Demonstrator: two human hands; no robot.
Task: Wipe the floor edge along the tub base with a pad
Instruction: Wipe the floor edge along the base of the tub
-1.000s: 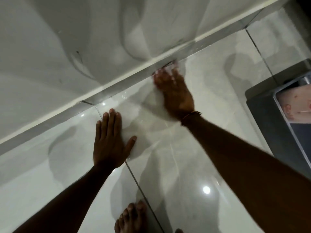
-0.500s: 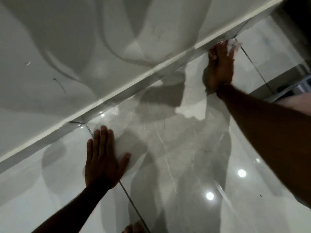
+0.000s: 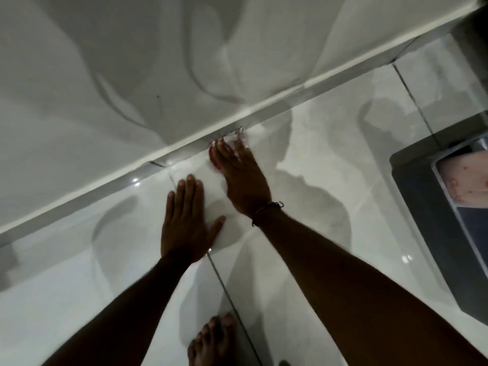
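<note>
Pad (image 3: 235, 136) mostly hidden under blurred right hand (image 3: 241, 175) pressing it flat at tub base (image 3: 184, 147)

Glossy, mirror-smooth floor tiles (image 3: 303, 260) meet a smooth white tub base (image 3: 132, 75) (faintly veined, marble-like sheen)

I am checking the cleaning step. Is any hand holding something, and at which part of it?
The right hand presses a pale pad flat under its fingers; only the pad's far edge shows. The left hand lies flat, empty, on the floor.
</note>
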